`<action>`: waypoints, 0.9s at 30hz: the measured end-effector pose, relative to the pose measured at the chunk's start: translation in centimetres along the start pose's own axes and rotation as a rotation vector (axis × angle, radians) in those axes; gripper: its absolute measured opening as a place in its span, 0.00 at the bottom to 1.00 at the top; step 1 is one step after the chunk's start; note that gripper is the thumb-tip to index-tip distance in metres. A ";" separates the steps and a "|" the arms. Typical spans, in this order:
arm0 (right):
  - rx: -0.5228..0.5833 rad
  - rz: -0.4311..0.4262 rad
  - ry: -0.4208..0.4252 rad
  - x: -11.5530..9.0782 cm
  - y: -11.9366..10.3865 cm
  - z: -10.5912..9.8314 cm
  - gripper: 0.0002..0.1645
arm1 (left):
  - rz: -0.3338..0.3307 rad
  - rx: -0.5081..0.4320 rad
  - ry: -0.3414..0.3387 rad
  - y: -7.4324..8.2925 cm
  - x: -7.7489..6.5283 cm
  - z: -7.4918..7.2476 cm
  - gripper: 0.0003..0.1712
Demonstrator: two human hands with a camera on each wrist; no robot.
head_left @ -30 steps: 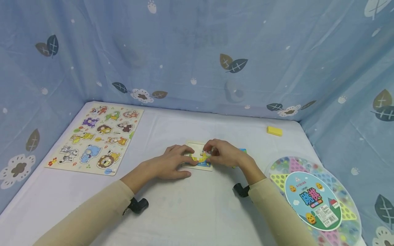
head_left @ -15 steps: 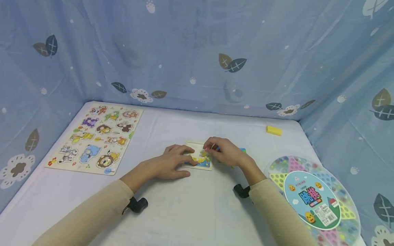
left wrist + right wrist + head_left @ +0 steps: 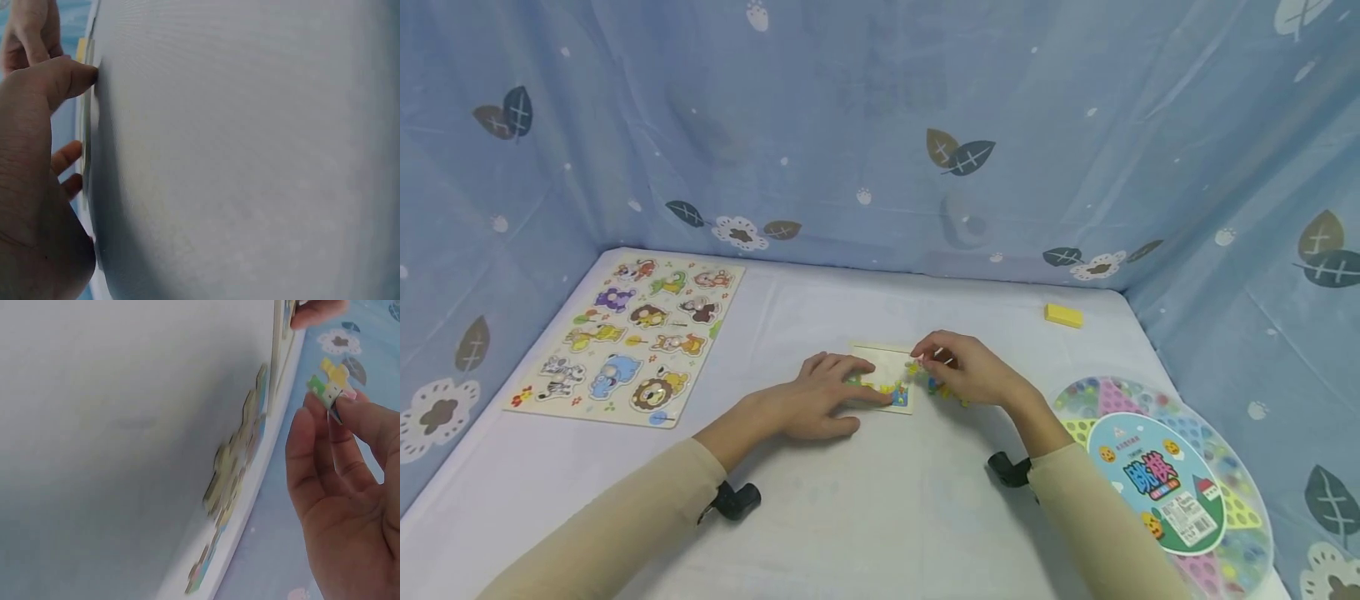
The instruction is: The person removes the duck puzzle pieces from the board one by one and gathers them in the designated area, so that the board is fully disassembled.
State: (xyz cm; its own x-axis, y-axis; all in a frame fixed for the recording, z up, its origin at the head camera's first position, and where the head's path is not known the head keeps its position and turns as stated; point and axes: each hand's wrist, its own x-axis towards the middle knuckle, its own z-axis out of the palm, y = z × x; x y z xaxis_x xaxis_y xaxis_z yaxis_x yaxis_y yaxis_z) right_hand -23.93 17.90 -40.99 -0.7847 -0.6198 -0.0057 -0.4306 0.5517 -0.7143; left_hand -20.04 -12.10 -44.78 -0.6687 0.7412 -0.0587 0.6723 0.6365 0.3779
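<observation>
My left hand (image 3: 820,396) lies over the left side of a small wooden jigsaw tray (image 3: 887,360), its fingers stretched out and touching it. Yellow and blue pieces (image 3: 898,395) line the tray's near side, partly behind the index finger. Just right of the tray, my right hand (image 3: 970,367) pinches a puzzle piece (image 3: 335,387) between thumb and fingers. The right wrist view shows this piece raised and tilted, with yellow, green, white and pink on it. Under the right hand, several loose puzzle pieces (image 3: 234,462) lie on the white tabletop, partly hidden in the head view.
A large animal peg puzzle board (image 3: 625,342) lies at the left. At the right sits a round Chinese checkers set (image 3: 1157,483), partly behind the right sleeve. A yellow block (image 3: 1063,315) is near the far right corner. Blue patterned curtains (image 3: 820,125) enclose the table.
My right hand has moved right from above the tray toward the loose pieces, with a puzzle piece in its fingers. The left hand stays on the tray, its index finger reaching slightly farther right.
</observation>
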 end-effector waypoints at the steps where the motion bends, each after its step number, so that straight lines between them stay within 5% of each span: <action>1: 0.002 0.006 -0.002 -0.2 0.1 -0.1 0.12 | -0.002 -0.001 0.000 0.0 0.0 0.0 0.28; 27: -0.020 0.067 -0.050 -5.0 3.5 -4.1 0.11 | 0.009 -0.028 0.009 -0.3 -0.2 0.2 0.26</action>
State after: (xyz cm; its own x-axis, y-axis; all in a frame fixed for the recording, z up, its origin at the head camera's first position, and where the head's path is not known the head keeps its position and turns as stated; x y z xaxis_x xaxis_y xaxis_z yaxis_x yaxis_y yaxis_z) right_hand -23.30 25.21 -40.62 -0.7886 -0.6085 -0.0884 -0.3875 0.6034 -0.6969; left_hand -20.06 -12.41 -45.09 -0.6659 0.7446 -0.0471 0.6690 0.6239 0.4040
